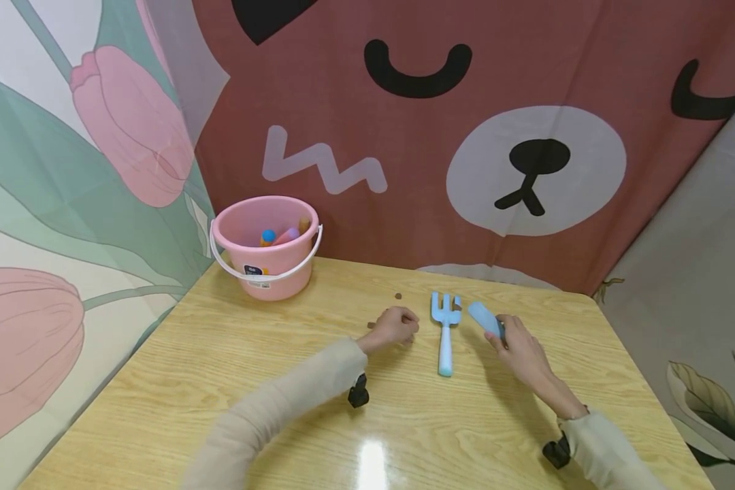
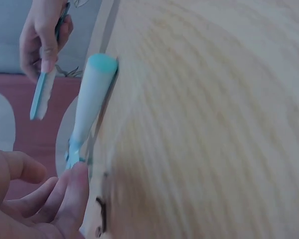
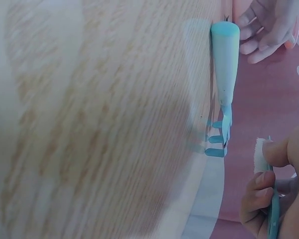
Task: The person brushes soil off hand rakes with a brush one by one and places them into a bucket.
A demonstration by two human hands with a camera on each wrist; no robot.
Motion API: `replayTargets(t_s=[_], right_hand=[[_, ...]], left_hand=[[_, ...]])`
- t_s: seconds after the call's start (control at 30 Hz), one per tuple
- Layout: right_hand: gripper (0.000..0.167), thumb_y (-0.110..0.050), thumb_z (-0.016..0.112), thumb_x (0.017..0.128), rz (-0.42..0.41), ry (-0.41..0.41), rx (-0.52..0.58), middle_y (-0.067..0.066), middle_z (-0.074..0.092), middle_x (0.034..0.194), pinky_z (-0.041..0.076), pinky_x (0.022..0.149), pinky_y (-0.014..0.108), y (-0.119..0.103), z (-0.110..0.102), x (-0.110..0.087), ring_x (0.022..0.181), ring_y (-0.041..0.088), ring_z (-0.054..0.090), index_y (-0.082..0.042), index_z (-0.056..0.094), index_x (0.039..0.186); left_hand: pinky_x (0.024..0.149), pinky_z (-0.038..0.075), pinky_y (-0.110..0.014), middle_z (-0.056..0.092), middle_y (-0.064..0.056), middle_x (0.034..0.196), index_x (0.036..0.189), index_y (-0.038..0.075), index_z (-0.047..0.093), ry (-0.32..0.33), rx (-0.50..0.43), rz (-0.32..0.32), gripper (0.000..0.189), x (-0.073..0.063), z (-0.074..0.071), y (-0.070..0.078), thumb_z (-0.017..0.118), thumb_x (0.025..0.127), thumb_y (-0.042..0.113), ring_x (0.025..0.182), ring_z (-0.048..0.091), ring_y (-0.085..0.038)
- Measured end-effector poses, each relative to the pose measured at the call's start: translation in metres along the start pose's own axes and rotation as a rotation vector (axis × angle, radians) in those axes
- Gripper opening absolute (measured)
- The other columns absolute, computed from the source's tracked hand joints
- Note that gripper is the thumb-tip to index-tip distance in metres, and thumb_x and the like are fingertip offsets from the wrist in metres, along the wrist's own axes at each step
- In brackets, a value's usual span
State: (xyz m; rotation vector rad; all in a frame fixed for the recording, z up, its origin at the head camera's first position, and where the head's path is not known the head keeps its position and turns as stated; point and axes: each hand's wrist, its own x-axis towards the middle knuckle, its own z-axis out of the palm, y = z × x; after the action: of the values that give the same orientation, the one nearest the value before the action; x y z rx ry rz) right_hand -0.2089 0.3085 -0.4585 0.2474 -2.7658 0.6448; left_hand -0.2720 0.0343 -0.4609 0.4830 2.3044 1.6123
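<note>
My right hand (image 1: 523,350) grips a small blue brush (image 1: 484,316), held above the table right of the fork; its white bristles (image 2: 46,97) show in the left wrist view. A light-blue hand fork (image 1: 445,350) lies on the table between my hands, tines away from me, a brown bit (image 1: 456,306) at its right tine. Left of the fork is my left hand (image 1: 398,325), low over the table, fingers loosely bent and thumb apart in the left wrist view, holding nothing visible. Dark brown bits (image 2: 102,214) lie beside its fingertips.
A pink bucket (image 1: 294,286) with a white handle stands at the back left, with colourful objects (image 1: 269,237) inside. Another brown bit (image 1: 398,295) lies beyond my left hand. Printed curtains (image 1: 416,224) hang behind the wooden table (image 1: 159,381).
</note>
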Motion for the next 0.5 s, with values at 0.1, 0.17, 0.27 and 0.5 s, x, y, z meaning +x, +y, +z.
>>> replayTargets(t_s=[0.1,0.17,0.27,0.5], right_hand=[[0.048,-0.019,0.061,0.1,-0.004,-0.002,0.001,0.025,0.056,0.104,0.047,0.056,0.041,0.001,0.001,0.0,0.077,0.029,0.057,0.014,0.046,0.131],[0.048,-0.02,0.061,0.1,-0.007,0.001,0.0,0.026,0.057,0.106,0.048,0.058,0.043,0.001,0.001,0.0,0.079,0.031,0.058,0.013,0.047,0.131],[0.048,-0.021,0.061,0.1,-0.01,0.002,-0.001,0.028,0.057,0.109,0.05,0.061,0.048,0.001,0.002,0.0,0.084,0.035,0.06,0.013,0.047,0.131],[0.049,-0.023,0.061,0.1,-0.012,-0.001,0.005,0.03,0.056,0.113,0.051,0.064,0.051,0.0,0.002,0.001,0.088,0.039,0.061,0.012,0.047,0.131]], left_hand=[[0.068,0.059,-0.039,0.066,-0.022,0.094,0.118,-0.009,0.062,-0.021,-0.039,-0.028,0.024,-0.001,0.009,0.0,0.056,0.099,0.004,0.08,0.068,-0.035],[0.067,0.059,-0.038,0.066,-0.022,0.091,0.116,-0.009,0.063,-0.039,-0.067,-0.055,0.023,-0.001,0.015,0.001,0.056,0.098,0.004,0.077,0.067,-0.032],[0.065,0.059,-0.037,0.066,-0.023,0.09,0.113,-0.01,0.064,-0.067,-0.112,-0.085,0.022,0.0,0.023,0.001,0.055,0.098,0.003,0.073,0.066,-0.029],[0.058,0.059,-0.031,0.065,-0.017,0.078,0.104,-0.008,0.067,-0.05,-0.124,-0.107,0.017,0.01,0.04,-0.006,0.059,0.099,0.006,0.061,0.063,-0.021]])
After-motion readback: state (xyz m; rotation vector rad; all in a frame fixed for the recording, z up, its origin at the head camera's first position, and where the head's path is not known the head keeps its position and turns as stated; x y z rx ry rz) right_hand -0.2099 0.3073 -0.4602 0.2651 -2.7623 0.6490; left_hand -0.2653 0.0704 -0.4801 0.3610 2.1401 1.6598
